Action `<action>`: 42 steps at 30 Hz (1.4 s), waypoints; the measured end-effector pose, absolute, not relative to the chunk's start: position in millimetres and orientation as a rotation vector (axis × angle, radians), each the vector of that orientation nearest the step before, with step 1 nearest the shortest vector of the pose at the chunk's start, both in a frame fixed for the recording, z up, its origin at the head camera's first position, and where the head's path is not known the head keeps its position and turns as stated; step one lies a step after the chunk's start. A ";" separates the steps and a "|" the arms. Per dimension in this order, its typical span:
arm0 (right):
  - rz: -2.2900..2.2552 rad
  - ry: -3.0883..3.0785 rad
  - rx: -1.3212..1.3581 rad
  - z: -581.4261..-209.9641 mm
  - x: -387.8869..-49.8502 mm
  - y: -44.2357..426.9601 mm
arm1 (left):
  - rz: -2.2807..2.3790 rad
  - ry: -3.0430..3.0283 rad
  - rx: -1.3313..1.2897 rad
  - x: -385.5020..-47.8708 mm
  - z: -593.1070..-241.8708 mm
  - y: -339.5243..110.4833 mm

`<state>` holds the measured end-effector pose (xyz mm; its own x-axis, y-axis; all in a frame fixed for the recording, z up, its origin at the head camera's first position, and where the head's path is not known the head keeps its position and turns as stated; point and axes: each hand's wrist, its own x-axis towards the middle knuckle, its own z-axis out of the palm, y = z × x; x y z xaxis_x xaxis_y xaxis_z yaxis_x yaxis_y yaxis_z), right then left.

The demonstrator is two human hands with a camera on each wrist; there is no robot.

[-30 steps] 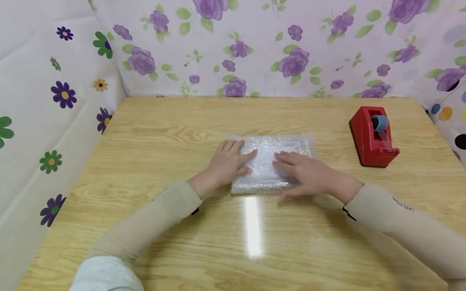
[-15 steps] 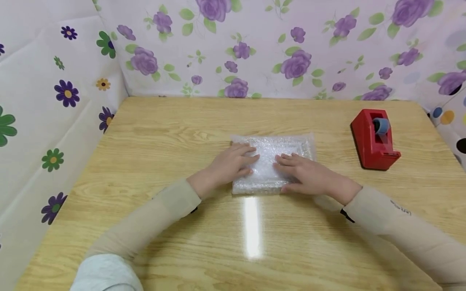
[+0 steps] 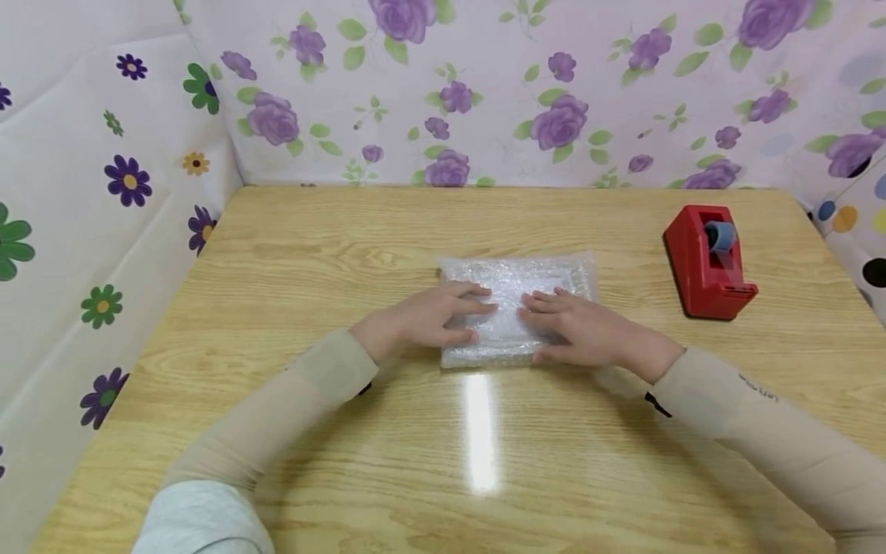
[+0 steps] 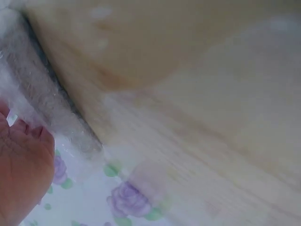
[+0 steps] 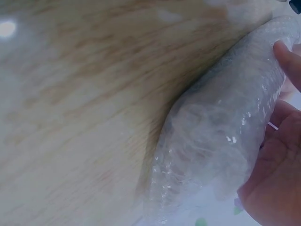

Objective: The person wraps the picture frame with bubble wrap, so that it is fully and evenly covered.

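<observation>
Head view: a bubble-wrap packet [image 3: 508, 319] lies flat on the wood-grained table [image 3: 332, 462], directly beneath the fingers of both hands, its long axis running from left to right across the person's front. The left hand [image 3: 436, 315] rests over its left end and the right hand [image 3: 581, 331] over its right portion; neither is clearly nearer, and a strip of wrap shows between the two sets of fingertips. The fingers of each hand are extended, the thumb set apart toward the near edge; neither hand appears to pinch the wrap. A red tape dispenser [image 3: 706, 269] carrying a blue roll [image 3: 721, 236] stands to the right, well apart from the packet and nearer the right hand. Behind the table hangs a rose-patterned cloth [image 3: 484, 46]; a daisy-patterned cloth [image 3: 55, 169] borders the left side. Left wrist view: the packet slants through the upper left, with part of the hand beside it; blur and cropping leave the exact fingertip contact impossible to tell. Right wrist view: the packet's glossy, rounded edge borders the pale wood, the thumb lying against the wrap while the remaining fingers are partly hidden.
</observation>
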<state>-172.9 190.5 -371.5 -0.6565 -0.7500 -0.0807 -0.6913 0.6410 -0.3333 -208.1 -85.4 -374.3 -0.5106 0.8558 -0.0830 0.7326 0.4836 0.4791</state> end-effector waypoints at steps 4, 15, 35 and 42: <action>-0.449 2.624 -1.128 -372.2 -174.0 192.0 | 0.509 2.436 1.370 -207.5 -375.9 -84.8; -0.554 2.761 -1.018 -369.3 -162.4 208.7 | 0.482 2.443 1.371 -204.7 -381.2 -83.6; -0.638 3.048 0.103 -324.2 -181.7 340.7 | 0.313 2.489 1.432 -198.7 -383.7 -80.1; -0.509 2.953 0.338 -323.1 -188.6 377.3 | 0.236 2.493 1.469 -198.3 -381.8 -79.9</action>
